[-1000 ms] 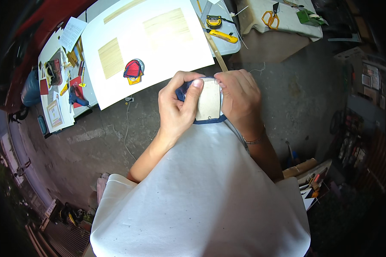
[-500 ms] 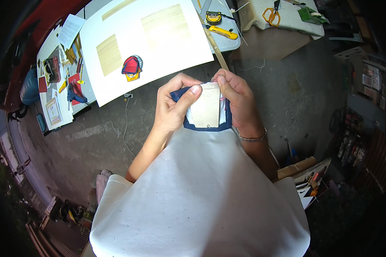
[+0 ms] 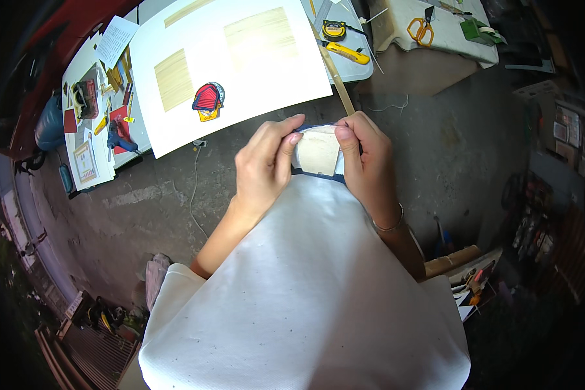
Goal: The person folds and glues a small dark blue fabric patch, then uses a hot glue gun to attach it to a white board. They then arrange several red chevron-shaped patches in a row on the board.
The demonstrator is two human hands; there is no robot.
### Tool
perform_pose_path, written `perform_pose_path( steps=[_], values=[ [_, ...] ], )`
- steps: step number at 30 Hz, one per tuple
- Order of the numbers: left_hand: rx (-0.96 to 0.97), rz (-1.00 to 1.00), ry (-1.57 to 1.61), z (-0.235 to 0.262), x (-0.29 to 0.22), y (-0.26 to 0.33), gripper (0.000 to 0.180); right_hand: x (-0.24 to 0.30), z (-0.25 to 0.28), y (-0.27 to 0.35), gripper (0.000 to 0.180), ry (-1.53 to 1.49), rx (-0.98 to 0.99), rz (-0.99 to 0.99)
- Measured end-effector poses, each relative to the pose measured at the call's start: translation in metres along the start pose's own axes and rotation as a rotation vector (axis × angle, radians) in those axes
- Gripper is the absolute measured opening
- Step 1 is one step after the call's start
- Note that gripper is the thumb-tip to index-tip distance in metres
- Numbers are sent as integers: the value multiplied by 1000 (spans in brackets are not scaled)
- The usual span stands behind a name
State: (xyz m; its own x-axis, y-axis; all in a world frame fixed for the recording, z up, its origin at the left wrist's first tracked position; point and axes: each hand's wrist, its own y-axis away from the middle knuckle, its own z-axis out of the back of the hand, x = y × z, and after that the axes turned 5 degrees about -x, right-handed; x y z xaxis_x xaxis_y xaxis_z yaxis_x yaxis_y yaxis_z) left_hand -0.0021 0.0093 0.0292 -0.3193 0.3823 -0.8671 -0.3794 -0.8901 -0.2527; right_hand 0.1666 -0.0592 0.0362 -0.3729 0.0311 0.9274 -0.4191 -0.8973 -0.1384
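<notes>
Navy-edged patch: where is it, exactly?

Just off the near right corner of the white board, on the person's side of it, held up in front of the white shirt. Its cream backing panel faces up, with a navy border along the near edge.

And the hands?

Both are nearly closed on it. The left hand pinches the left side, thumb in front, fingers curled around it. The right hand grips the right side likewise. I can't tell what the hidden fingertips are doing.

Which step is this?

I'd judge it edge work: the thumbs seem to be pressing or shaping the far side. Whether anything there is fixed, I can't see.

What would the next move call for?

In my judgement, a steady pinch and even thumb pressure, so the panel doesn't slip out of line.

What else is about?

On the white board lie red and yellow patches. Right of it, on the bench, are a tape measure and a yellow utility knife; farther right, orange-handled scissors. Left of it, a blue glue gun.
</notes>
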Motion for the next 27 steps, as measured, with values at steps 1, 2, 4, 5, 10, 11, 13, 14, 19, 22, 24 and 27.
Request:
perform_pose_path(
  steps=[1,2,4,5,10,11,13,14,19,22,24,27],
  values=[
    [-20,-69,-41,-4,0,1,18,0,0,0,30,26,-30,29],
    [-52,-145,-59,-8,1,1,15,0,1,0,32,61,-50,44],
    [-34,-142,-62,-11,2,1,13,-1,4,1,36,-25,-13,-57],
    [-17,-135,-68,-12,3,1,13,-2,7,2,38,-71,21,-108],
    [106,189,405,-16,2,0,26,-23,5,2,43,-573,17,-422],
    [121,245,456,-17,1,1,27,-27,2,5,43,-688,-22,-491],
    [147,364,559,-17,-1,3,28,-37,2,11,41,-839,20,-532],
    [156,365,578,-17,-1,2,29,-41,1,13,40,-916,42,-552],
    [293,474,629,-14,2,4,31,-54,19,-14,32,-643,264,-530],
    [261,531,601,-13,3,5,34,-39,24,-22,27,175,-26,-9],
    [203,587,486,-10,1,7,35,-16,26,-1,57,438,-156,24],
    [146,465,416,-4,-7,16,34,3,17,14,72,286,101,-11]
  ],
)
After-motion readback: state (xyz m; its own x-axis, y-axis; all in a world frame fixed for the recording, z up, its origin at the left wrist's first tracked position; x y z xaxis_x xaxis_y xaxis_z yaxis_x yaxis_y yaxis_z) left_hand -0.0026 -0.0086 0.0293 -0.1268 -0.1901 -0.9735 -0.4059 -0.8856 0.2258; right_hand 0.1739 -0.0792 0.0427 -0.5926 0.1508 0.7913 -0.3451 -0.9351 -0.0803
